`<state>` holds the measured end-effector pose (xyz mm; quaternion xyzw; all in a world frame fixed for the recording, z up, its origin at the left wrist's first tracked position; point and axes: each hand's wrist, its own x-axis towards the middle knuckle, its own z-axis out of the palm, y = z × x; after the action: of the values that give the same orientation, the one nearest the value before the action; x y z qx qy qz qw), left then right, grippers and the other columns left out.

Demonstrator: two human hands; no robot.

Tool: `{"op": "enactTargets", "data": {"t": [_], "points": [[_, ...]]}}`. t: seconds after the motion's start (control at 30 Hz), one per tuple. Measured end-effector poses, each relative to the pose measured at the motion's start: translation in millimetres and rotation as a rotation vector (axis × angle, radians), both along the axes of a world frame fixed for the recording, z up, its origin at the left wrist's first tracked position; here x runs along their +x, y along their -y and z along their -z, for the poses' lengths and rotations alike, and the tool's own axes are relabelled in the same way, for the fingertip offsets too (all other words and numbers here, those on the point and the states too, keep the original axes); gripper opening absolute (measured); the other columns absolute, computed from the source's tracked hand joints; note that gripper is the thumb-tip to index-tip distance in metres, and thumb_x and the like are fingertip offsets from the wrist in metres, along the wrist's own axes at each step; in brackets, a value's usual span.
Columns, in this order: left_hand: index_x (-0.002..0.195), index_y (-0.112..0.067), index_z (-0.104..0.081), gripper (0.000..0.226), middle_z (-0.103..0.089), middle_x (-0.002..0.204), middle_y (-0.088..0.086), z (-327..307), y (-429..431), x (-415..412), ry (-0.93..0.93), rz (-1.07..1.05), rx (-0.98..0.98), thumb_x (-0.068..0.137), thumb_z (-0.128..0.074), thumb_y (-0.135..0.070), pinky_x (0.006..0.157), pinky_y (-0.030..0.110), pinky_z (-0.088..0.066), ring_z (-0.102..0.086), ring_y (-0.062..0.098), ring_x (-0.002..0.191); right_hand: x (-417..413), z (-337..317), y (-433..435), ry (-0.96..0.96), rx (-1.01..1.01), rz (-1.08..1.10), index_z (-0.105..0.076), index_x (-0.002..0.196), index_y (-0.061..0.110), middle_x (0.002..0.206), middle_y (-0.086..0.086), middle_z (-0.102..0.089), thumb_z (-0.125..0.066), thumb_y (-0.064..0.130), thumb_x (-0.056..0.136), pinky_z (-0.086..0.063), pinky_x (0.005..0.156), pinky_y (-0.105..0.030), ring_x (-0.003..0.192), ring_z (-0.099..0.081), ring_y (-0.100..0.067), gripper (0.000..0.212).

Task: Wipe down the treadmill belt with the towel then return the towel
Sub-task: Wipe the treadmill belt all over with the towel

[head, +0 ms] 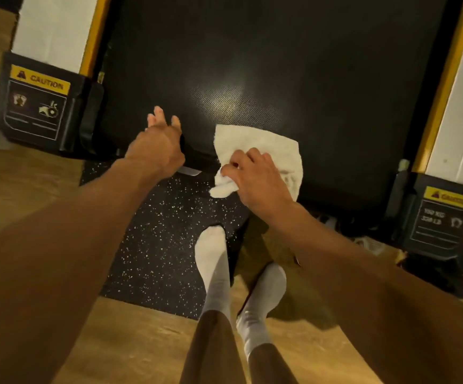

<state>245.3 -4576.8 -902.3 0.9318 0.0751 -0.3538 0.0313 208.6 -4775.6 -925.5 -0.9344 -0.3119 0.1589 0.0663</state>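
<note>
The black treadmill belt fills the upper middle of the head view, its rear edge close to me. A white towel lies spread on the belt's rear edge. My right hand grips the towel's near end, fingers curled into the bunched cloth. Left of the towel, my left hand rests on the rear edge of the belt with its fingers straight and spread, holding nothing.
Yellow-edged white side rails flank the belt, each ending in a black end cap with a caution label. A speckled black mat lies under the treadmill on a wooden floor. My socked feet stand behind it. Dark shoes sit at the right.
</note>
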Motion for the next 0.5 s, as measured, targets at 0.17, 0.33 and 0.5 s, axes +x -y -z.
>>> {"op": "enactTargets", "data": {"t": [0.17, 0.33, 0.5], "points": [[0.150, -0.001, -0.001, 0.089, 0.011, 0.153, 0.029, 5, 15, 5, -0.056, -0.003, 0.049, 0.092, -0.057, -0.038, 0.115, 0.050, -0.017, 0.001, 0.043, 0.143, -9, -4, 69, -0.034, -0.048, 0.084, -0.059, 0.117, 0.024, 0.116, -0.007, -0.054, -0.069, 0.014, 0.081, -0.040, 0.084, -0.040, 0.104, -0.048, -0.028, 0.039], [0.149, 0.001, 0.003, 0.091, 0.013, 0.152, 0.032, 12, 21, -3, -0.020, -0.022, 0.074, 0.092, -0.055, -0.041, 0.117, 0.048, -0.013, 0.004, 0.043, 0.143, -8, -5, 51, -0.074, -0.020, 0.118, -0.057, 0.119, 0.023, 0.121, -0.005, -0.052, -0.069, 0.014, 0.082, -0.039, 0.089, -0.037, 0.108, -0.045, -0.026, 0.040], [0.149, -0.003, 0.005, 0.094, 0.017, 0.153, 0.027, 15, 21, 3, -0.064, -0.073, 0.069, 0.090, -0.058, -0.042, 0.116, 0.050, -0.015, 0.007, 0.039, 0.144, -23, -1, 87, 0.007, -0.027, 0.255, -0.058, 0.113, 0.025, 0.112, -0.004, -0.056, -0.072, 0.018, 0.075, -0.041, 0.078, -0.042, 0.098, -0.050, -0.028, 0.042]]}}
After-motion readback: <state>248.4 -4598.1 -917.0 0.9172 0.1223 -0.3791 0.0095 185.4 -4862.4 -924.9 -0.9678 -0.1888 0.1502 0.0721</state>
